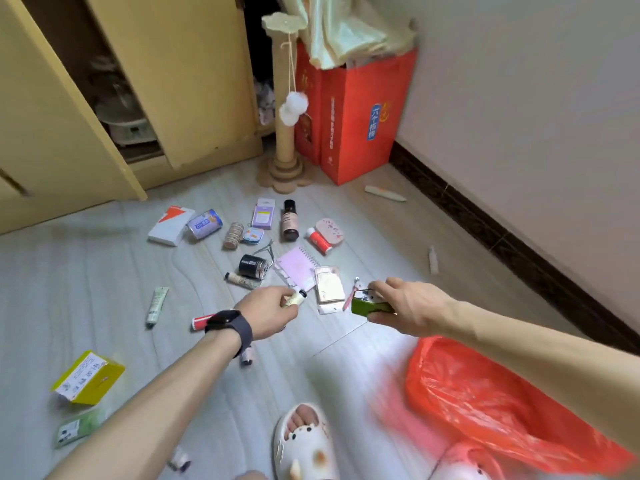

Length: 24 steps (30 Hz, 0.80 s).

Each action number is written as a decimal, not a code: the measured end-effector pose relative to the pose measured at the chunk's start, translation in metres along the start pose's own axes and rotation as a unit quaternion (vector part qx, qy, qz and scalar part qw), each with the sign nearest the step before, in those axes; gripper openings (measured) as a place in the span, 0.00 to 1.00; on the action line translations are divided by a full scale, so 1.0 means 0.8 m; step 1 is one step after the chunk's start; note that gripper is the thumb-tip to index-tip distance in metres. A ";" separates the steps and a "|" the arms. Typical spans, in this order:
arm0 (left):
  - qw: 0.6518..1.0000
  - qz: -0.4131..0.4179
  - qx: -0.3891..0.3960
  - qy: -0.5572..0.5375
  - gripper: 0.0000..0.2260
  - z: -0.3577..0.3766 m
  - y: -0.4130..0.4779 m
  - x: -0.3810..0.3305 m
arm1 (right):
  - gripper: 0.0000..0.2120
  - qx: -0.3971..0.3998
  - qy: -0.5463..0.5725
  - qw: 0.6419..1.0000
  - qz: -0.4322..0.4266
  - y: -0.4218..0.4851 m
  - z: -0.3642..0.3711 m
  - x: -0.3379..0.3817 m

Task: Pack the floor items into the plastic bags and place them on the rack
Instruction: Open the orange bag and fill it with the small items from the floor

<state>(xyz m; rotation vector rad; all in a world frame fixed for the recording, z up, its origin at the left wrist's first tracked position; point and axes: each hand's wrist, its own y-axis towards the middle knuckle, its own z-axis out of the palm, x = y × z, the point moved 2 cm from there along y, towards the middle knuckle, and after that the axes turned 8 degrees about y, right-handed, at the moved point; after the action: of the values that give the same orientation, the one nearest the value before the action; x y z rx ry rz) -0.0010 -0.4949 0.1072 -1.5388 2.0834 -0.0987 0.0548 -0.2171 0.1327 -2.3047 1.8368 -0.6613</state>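
Note:
My left hand [268,311], with a dark watch on the wrist, is closed on a small pale tube with a black cap [296,298]. My right hand [401,306] grips a small green box [370,306] above the floor. A red plastic bag [485,393] lies crumpled on the floor at the lower right, under my right forearm. Many small items lie scattered on the grey floor ahead: a pink spiral notebook [298,266], a brown bottle [289,220], a black jar [251,266], a can [205,224], a white packet [170,225] and a green-white tube [156,305].
A yellow box [88,377] and a green packet [78,427] lie at the lower left. A cat scratching post [285,109] and a red carton [353,109] stand in the far corner. An open yellow cabinet [173,74] fills the left. My slippered foot [304,441] is at the bottom.

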 end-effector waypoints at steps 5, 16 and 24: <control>0.990 0.110 0.019 0.091 0.16 -0.058 0.000 -0.134 | 0.26 -0.098 0.113 0.986 0.075 -0.107 -0.034 -0.047; 0.921 0.262 0.127 0.258 0.10 0.137 -0.009 -0.359 | 0.14 -0.111 0.459 0.786 0.399 -0.288 0.151 -0.162; 0.911 0.172 0.132 0.352 0.17 0.288 0.036 -0.387 | 0.21 -0.057 0.298 0.851 0.429 -0.239 0.171 -0.226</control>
<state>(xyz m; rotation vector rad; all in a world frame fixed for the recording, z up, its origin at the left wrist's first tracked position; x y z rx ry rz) 0.1425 -0.1471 0.0179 -1.0270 2.7105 -0.8781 0.2516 -0.0200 0.0317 -1.0776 2.8930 -1.1668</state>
